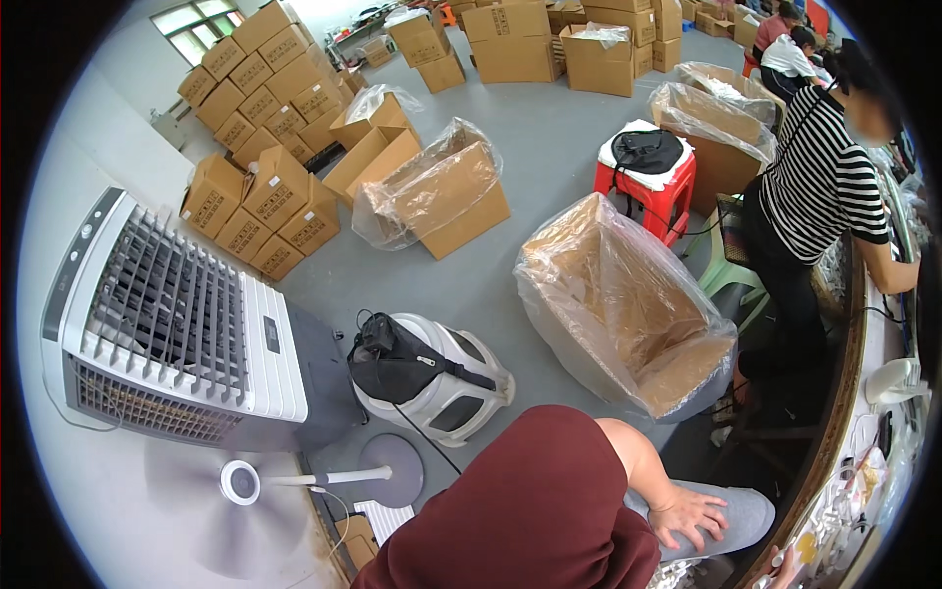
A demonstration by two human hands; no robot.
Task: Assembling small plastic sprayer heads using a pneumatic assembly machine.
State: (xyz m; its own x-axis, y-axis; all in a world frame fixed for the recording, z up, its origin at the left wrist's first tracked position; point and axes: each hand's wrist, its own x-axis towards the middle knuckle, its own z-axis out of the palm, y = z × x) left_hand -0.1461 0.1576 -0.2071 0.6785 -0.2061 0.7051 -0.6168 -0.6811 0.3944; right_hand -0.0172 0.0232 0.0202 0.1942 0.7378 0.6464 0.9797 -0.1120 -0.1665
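My left hand (pixel 690 514) lies on the knee of my grey trousers (pixel 743 512), its fingers spread and nothing in them. A maroon sleeve (pixel 535 491) fills the lower middle of the view. At the bottom edge, only a few fingers of my right hand (pixel 783 569) show, beside the workbench (pixel 822 471). What those fingers hold, if anything, is hidden. Small white and silvery parts (pixel 834 501) lie heaped on the bench near them. More small pale pieces (pixel 677 574) show below my knee.
A carton lined with clear plastic (pixel 628 304) stands ahead, near a red stool (pixel 677 201) bearing a black bag. Left are an air cooler (pixel 177 314), a spinning fan (pixel 240 483) and a white stool (pixel 461 378). A co-worker in stripes (pixel 819 177) works at the bench.
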